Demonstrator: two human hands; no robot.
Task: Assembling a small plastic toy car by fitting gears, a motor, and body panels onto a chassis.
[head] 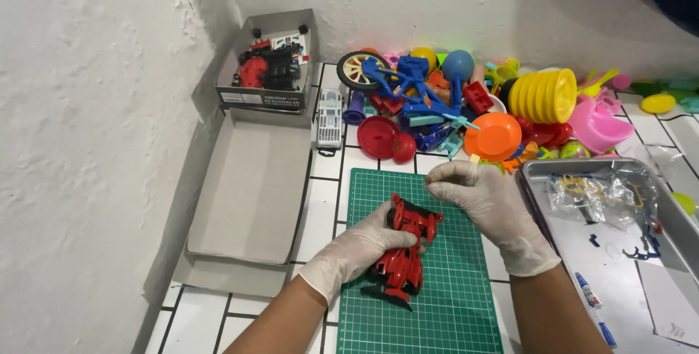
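- I had the left hand (364, 248), gloved, wrapped around the side of the red toy car body (403, 252), fingers curled onto its upper edge; the shell lay on the green cutting mat (451, 303), directly under that hand's fingertips
- I had the right hand (486, 205), also gloved, hovering just above and beyond the front of the shell, thumb and forefinger pressed together; whether a small part sat in that pinch I could not tell
- Risk, as I judged it: anything held in that pinch was tiny, and a slip against the loose glove could drop it onto the mat or into the heap of coloured plastic toys (466, 103) just beyond the right hand, where it would be hard to find
- Risk: the left hand gripped only one side of the shell; downward pressure from the right hand could tip or skid it on the mat
- Risk: thin black trim at the end of the shell nearest the left wrist looked fragile; a tighter squeeze could snap it
- Risk: the metal tray (659, 216) with its clear bag of parts (593, 194) sat close outside the right wrist; an outward sweep of the forearm could knock it
- The open cardboard box (251, 194) lay well outside the left hand, and I judged it no hazard
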